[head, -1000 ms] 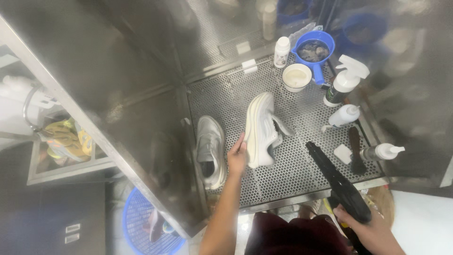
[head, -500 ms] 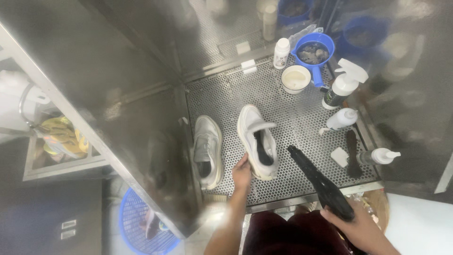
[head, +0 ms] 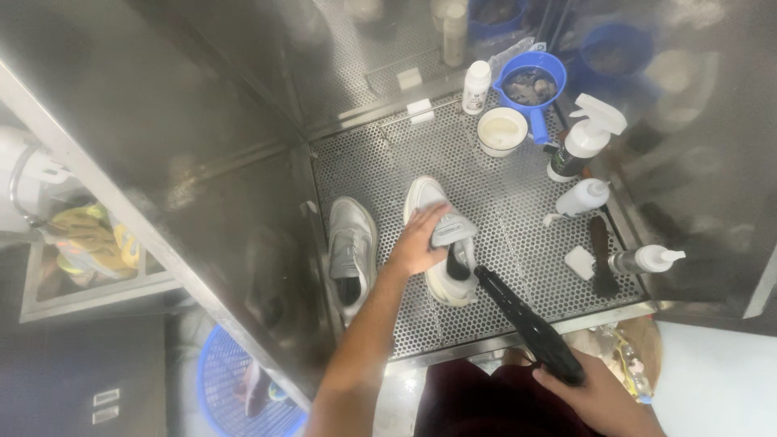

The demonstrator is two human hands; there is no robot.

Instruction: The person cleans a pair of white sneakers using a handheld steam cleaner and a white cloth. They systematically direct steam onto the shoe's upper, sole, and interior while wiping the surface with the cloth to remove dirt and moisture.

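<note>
While left hand (head: 419, 243) grips shoe (head: 443, 243), perforated tray (head: 518, 186) behind lies open.

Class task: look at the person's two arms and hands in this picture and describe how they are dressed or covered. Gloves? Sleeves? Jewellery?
Both are bare. The left hand has no glove, and its forearm shows no sleeve, watch or band. The right hand is also ungloved, with no ring visible; only its wrist shows at the picture's lower edge, uncovered.

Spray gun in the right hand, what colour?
Black spray gun, held by the right hand; head view.
</note>
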